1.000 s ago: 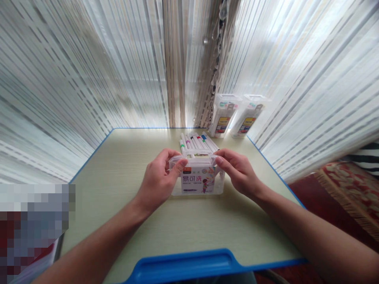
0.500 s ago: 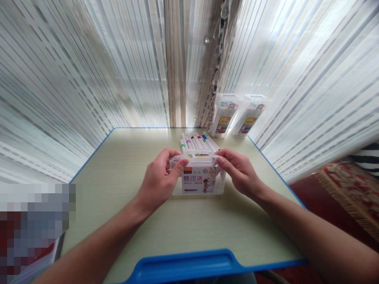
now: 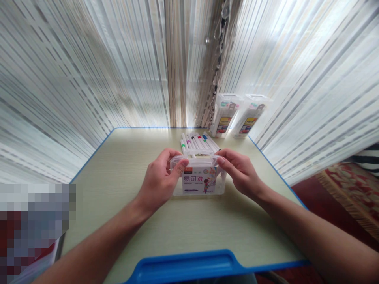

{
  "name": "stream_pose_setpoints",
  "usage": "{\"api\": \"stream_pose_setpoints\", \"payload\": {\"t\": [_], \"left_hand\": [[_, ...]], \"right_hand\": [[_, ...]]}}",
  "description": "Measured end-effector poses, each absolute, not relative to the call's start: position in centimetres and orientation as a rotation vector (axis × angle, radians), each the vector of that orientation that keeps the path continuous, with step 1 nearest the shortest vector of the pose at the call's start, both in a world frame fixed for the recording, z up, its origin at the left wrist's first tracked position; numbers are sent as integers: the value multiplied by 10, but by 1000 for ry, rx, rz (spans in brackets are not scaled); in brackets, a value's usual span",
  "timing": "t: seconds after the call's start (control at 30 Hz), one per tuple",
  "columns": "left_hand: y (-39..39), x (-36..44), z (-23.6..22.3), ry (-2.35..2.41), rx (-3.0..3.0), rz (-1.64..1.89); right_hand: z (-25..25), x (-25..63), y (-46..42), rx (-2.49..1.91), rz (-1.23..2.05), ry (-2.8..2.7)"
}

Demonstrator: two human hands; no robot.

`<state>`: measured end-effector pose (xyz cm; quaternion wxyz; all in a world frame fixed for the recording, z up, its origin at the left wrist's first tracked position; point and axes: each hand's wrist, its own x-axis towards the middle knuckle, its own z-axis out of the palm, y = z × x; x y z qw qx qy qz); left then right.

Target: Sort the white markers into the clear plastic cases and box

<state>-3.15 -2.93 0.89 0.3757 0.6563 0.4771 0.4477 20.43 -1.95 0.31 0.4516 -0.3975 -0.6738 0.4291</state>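
A clear plastic marker case (image 3: pixel 201 183) with a printed label stands upright in the middle of the table. My left hand (image 3: pixel 162 173) grips its upper left corner, thumb in front and fingers behind. At the upper right corner, my right hand (image 3: pixel 238 171) pinches the case the same way. The case's handle (image 3: pixel 199 152) rises between the two hands. Just behind it lie several white markers (image 3: pixel 197 142) side by side, with green, purple, black, red and blue bands. Their near ends are partly hidden by the case.
Two tall clear cases with labels, a left one (image 3: pixel 224 116) and a right one (image 3: pixel 250 116), stand at the table's back right. String curtains (image 3: pixel 142 63) hang behind the table (image 3: pixel 118 173). A blue tray (image 3: pixel 186 263) lines its near edge. A patterned cloth (image 3: pixel 352 193) is at right.
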Motion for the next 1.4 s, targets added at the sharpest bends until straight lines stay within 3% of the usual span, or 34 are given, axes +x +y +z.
{"api": "stream_pose_setpoints", "payload": {"t": [1.4], "left_hand": [[-29,-31,9,1234,1675,1120]], "right_hand": [[3,205,-20,-967,1042,-1670]]}}
